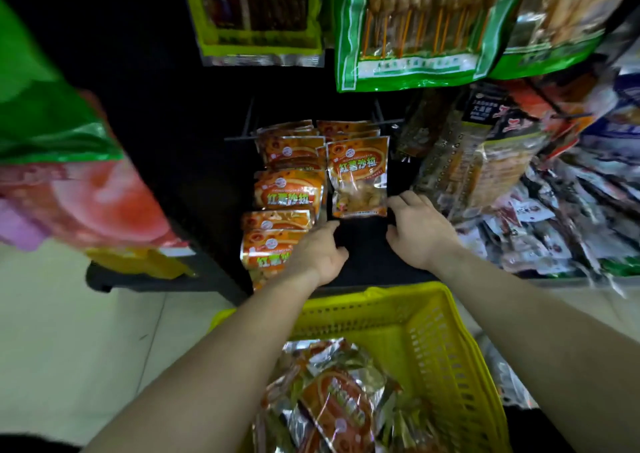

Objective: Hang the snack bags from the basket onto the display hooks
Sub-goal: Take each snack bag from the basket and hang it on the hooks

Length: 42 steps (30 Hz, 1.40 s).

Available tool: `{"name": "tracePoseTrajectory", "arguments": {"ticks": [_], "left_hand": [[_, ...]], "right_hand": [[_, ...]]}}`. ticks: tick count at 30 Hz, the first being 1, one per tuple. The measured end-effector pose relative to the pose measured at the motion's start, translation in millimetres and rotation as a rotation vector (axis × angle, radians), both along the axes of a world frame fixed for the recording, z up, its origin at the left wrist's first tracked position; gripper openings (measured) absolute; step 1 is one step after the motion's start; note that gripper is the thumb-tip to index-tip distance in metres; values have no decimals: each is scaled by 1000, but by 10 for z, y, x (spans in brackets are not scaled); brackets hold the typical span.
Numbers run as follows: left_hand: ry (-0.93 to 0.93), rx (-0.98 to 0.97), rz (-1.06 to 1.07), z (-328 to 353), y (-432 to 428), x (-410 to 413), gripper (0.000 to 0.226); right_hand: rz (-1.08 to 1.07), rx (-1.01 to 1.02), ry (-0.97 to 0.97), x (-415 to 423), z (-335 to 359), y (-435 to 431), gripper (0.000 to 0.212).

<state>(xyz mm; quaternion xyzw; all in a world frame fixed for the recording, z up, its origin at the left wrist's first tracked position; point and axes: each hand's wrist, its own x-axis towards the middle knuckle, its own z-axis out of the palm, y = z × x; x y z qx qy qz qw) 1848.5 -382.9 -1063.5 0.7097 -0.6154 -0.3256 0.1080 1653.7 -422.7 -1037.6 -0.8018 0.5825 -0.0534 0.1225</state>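
An orange snack bag [357, 175] hangs at the front of a row on a black display hook [382, 121]. More orange bags [289, 189] hang in a column to its left. My left hand [320, 251] is just below the bag's lower left corner, fingers curled and holding nothing. My right hand [417, 229] is beside the bag's lower right corner, fingers apart, fingertips near or touching its edge. A yellow basket [436, 341] sits below my arms with several orange and silver snack bags [339, 404] inside.
Large green snack packs [412, 26] hang above. Dark packets [485, 161] hang to the right above a heap of small packets [554, 230]. A blurred green and red pack [62, 175] is close on the left. Pale tile floor [86, 341] lies lower left.
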Motion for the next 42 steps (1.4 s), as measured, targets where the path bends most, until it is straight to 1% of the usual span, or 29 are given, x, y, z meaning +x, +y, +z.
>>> {"name": "tracePoseTrajectory", "arguments": {"ticks": [3,5,8,10,13,14,18,20,23,25,27,28,31,33,36,38,40,42], "left_hand": [[-76,4,-14,5,505,137,59],[-94,27,-27,-101,842,216,57],[-135,111,-49,-372,1306,325,57],[-142,185,-43,-584,1558,391,55],[-145,281,-44,-894,1813,471,46],[-158,311,-57,-999,1873,496,47],[-264,401,-121,-1338,2010,564,64],[-291,432,-120,-1455,2040,588,69],[-272,502,-57,-1581,2044,629,87],[-261,522,-63,-1627,2051,664,97],[-275,514,-85,-1641,2055,693,103],[-284,508,-92,-1641,2053,699,104],[-310,472,-90,-1628,2043,685,96],[-329,403,-81,-1593,2040,663,83],[-294,304,-71,-1514,2013,628,64],[-290,262,-63,-1468,1935,616,49],[-309,180,-19,-1432,1811,637,34],[-315,90,31,-1417,1681,706,37]], "right_hand": [[3,42,-5,-72,-92,463,52],[4,86,7,-115,-223,755,50],[7,168,44,-132,-499,1127,50],[-12,251,71,-114,-725,1323,51],[3,415,173,-90,-1096,1559,51],[11,475,202,-78,-1222,1626,51],[76,680,252,45,-1703,1863,53],[100,699,227,150,-1892,1986,64],[80,698,168,327,-2101,2163,90],[60,752,144,461,-2197,2264,104],[26,753,155,572,-2251,2354,109],[13,715,168,606,-2265,2383,107],[0,572,164,603,-2244,2375,84],[-3,553,136,521,-2190,2302,75],[15,619,114,368,-2078,2206,80],[35,591,126,307,-2032,2214,80],[55,572,127,331,-2015,2270,86],[47,580,129,448,-2045,2340,101]]}}
